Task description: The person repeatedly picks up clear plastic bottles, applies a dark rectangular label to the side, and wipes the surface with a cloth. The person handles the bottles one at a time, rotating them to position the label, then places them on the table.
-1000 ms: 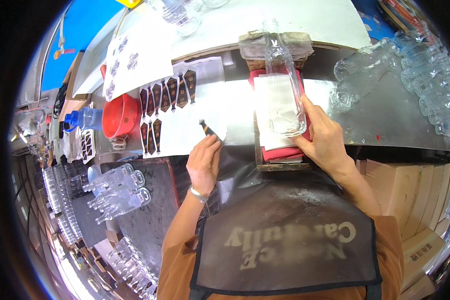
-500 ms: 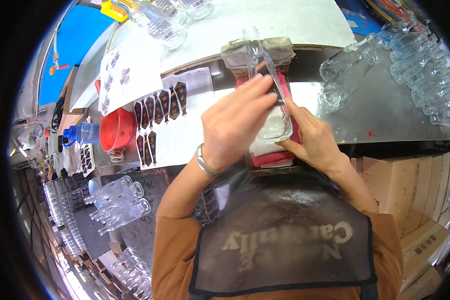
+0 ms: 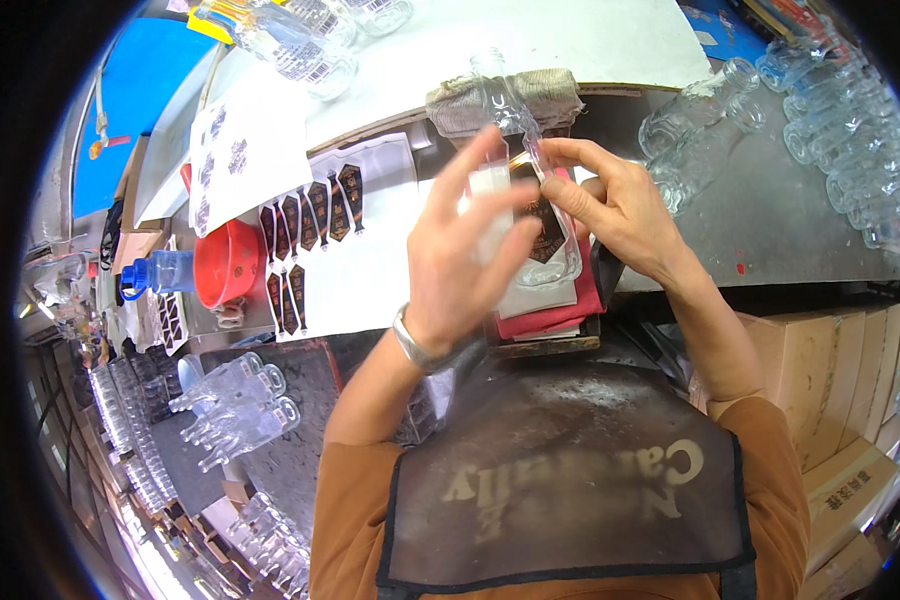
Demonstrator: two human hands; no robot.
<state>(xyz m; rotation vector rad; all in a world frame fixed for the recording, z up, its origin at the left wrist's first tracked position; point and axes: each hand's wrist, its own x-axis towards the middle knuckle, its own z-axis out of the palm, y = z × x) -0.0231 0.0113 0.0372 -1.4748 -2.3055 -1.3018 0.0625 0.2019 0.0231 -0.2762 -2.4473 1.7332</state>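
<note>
A clear glass bottle (image 3: 568,265) lies on its side, its neck on a rolled grey cloth (image 3: 558,92) and its body over red cloth (image 3: 592,290). On it sits a dark pointed label (image 3: 550,235) with gold-orange marks. My right hand (image 3: 620,205) grips the bottle's right side near the shoulder, thumb and forefinger bent together. My left hand (image 3: 467,245) hovers at the bottle's left side, smeared by motion. A whitish flat piece (image 3: 490,185) shows by its fingers; I cannot tell whether they hold it.
Left of the bottle, a white sheet (image 3: 345,280) carries several dark labels. Beyond it are a red bowl (image 3: 228,265) and a blue-capped jug (image 3: 160,272). Glass bottles (image 3: 850,150) lie in rows at the right, above cardboard boxes (image 3: 810,360). More bottles (image 3: 240,410) lie at lower left.
My left hand has come off the bottle's face toward the left, uncovering the dark label. My right hand has moved up along the bottle's side, its fingers now bent together.
</note>
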